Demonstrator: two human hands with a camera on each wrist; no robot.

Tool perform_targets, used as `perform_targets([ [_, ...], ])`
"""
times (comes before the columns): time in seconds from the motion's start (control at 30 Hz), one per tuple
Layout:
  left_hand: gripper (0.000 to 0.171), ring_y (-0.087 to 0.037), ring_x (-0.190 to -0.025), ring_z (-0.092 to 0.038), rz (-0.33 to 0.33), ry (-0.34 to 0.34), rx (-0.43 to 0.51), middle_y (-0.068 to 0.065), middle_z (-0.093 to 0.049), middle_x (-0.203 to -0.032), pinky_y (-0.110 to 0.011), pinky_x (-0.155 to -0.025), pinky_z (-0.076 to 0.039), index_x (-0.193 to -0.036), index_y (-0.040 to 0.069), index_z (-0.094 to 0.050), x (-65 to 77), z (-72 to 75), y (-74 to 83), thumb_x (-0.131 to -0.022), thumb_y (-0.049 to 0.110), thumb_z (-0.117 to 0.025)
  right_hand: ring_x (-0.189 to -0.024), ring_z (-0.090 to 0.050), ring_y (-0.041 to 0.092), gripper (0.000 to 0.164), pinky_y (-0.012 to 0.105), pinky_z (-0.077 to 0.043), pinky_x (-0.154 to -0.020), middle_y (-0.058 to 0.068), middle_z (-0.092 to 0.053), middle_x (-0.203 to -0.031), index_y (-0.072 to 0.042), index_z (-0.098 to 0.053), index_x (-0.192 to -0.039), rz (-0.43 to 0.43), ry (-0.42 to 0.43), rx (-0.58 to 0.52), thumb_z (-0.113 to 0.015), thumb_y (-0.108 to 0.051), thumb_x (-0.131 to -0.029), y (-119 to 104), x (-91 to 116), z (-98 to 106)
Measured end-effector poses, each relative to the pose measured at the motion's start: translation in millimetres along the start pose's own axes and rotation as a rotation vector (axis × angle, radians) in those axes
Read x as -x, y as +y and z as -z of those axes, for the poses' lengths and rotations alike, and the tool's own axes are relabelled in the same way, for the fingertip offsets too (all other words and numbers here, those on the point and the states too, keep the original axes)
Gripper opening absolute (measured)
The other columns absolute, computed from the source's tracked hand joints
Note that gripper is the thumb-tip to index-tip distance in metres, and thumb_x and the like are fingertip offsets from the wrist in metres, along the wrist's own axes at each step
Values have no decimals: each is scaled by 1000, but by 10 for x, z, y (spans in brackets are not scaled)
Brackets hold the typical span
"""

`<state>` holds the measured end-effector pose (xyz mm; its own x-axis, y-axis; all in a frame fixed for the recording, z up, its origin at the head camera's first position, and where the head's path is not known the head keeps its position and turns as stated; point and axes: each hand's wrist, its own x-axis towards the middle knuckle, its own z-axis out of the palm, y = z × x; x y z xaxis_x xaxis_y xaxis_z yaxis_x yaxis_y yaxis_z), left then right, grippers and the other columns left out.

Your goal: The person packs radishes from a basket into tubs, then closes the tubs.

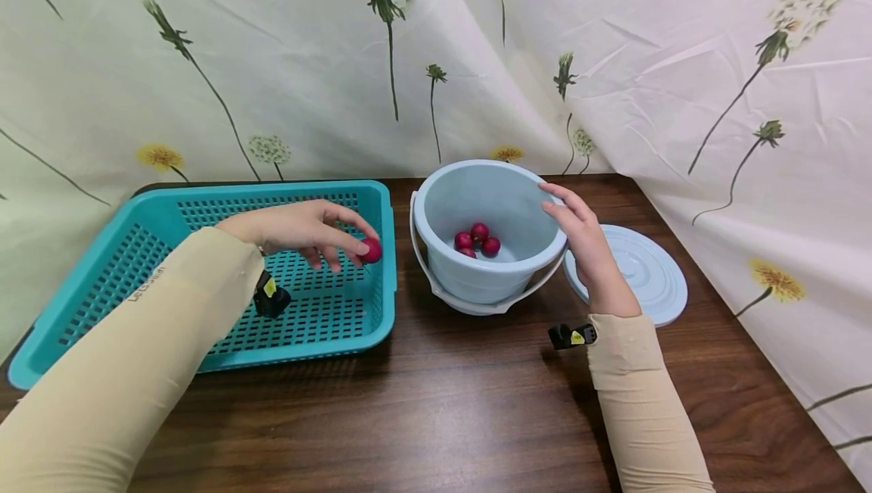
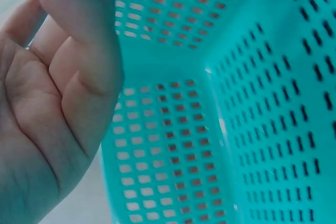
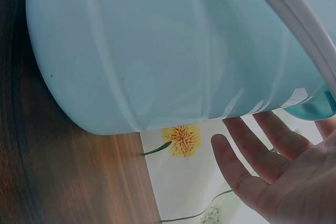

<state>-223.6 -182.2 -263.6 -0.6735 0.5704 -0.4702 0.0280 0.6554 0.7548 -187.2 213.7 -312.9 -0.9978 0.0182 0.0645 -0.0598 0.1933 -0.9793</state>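
Note:
In the head view my left hand [image 1: 309,232] pinches a small round red radish [image 1: 371,251] between thumb and fingertips, above the right end of the teal plastic basket [image 1: 390,266]. The left wrist view shows part of my palm and the slotted basket walls, but no radish. My right hand [image 1: 579,228] rests its fingertips on the right rim of a pale blue bucket [image 1: 470,285]. In the right wrist view, fairly straight fingers [image 3: 247,156] lie along the bucket's outer side. Several red radishes [image 1: 480,232] lie at the bottom of the bucket.
A pale blue round lid [image 1: 640,269] lies on the dark wooden table [image 1: 463,402], right of the bucket. The bucket's white handle [image 1: 470,304] hangs down at its front. A flower-printed cloth [image 1: 306,61] stands behind and along the right side.

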Motion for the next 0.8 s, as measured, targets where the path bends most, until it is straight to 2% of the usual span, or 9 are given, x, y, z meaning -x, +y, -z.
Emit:
perform_targets([
  [0.37,46,-24,-79,-69,-105,79,67,-11,-70,-117,-35,-72,-56,-133,20,-57,7,-93,305,-94,41,-67,-141,-33,26,49,50,-28,-115,7,-35,-158,-13,-46,-147,-16,-3,-1,-49,-32,-102,-20,15,2],
  [0.6,44,-26,-77,-68,-184,138,132,-13,-72,-113,-32,-68,-55,-134,20,-58,6,-182,502,-94,37,-68,-141,-33,27,50,52,-27,-115,7,-35,-158,-13,-45,-147,-10,-2,3,-50,-32,-102,-18,20,0],
  [0.8,41,-29,-78,-68,-210,186,168,-11,-72,-112,-31,-67,-55,-132,22,-60,-45,-246,632,-94,37,-67,-140,-34,27,50,51,-28,-115,8,-35,-157,-13,-45,-147,-10,-1,4,-49,-32,-102,-17,20,0],
])
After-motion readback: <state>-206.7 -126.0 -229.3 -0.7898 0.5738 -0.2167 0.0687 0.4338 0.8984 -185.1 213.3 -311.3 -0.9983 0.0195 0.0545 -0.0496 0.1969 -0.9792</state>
